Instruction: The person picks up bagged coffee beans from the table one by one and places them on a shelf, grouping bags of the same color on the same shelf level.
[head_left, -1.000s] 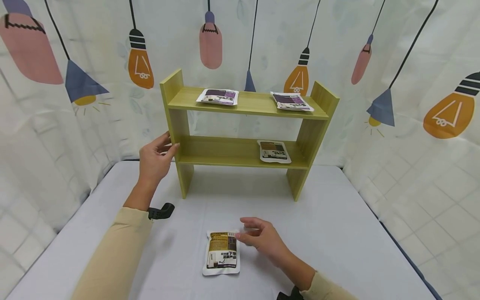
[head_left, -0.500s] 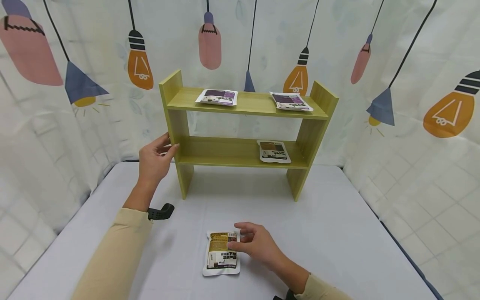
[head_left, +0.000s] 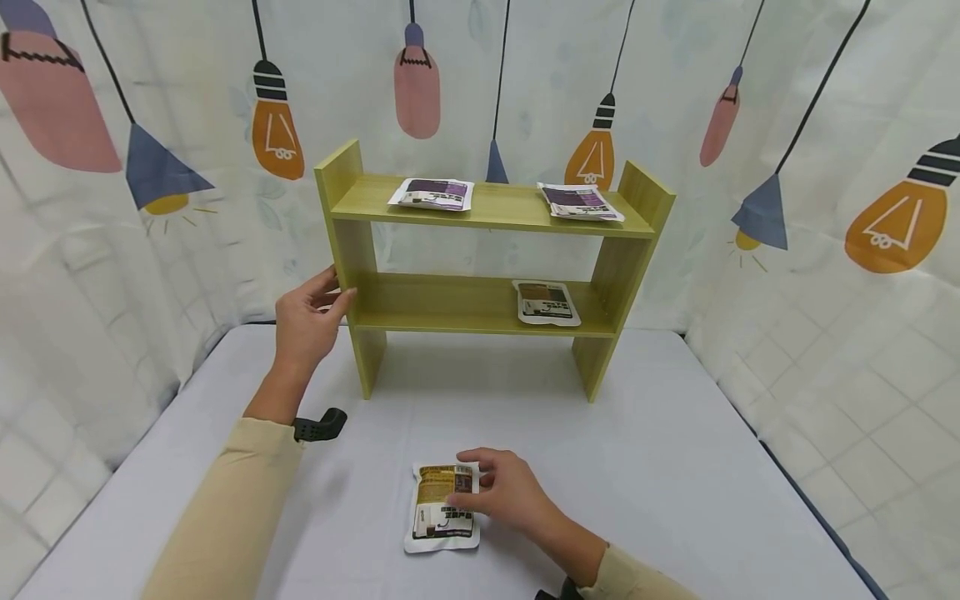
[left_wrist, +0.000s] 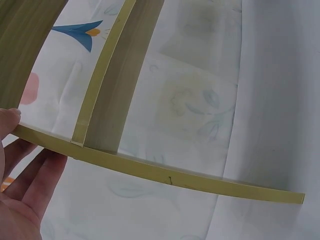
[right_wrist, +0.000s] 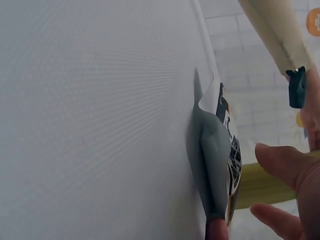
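My left hand (head_left: pixel 306 323) holds the left side panel of a small yellow-green wooden shelf (head_left: pixel 480 327). In the left wrist view the thumb lies on one side of the panel edge and the fingers (left_wrist: pixel 45 180) on the other. A flat foil packet (head_left: pixel 442 527) with a gold, black and white label lies on the table in front of the shelf. My right hand (head_left: pixel 510 492) hovers at its right side, thumb over the label. In the right wrist view the thumb (right_wrist: pixel 280 162) is apart from the packet (right_wrist: pixel 216 155), while one fingertip (right_wrist: pixel 217 230) meets its edge.
On the upper shelf board lie purple-labelled packets, one left (head_left: pixel 432 194) and some right (head_left: pixel 580 202). A brown-labelled packet (head_left: pixel 546 302) rests on the lower board's right half. White cloth covers the table (head_left: pixel 675 467); a patterned curtain (head_left: pixel 300 83) hangs behind.
My right hand has moved left and slightly toward me, so its thumb now overlaps the packet's label. The left hand stays on the shelf panel, and the packets have not moved.
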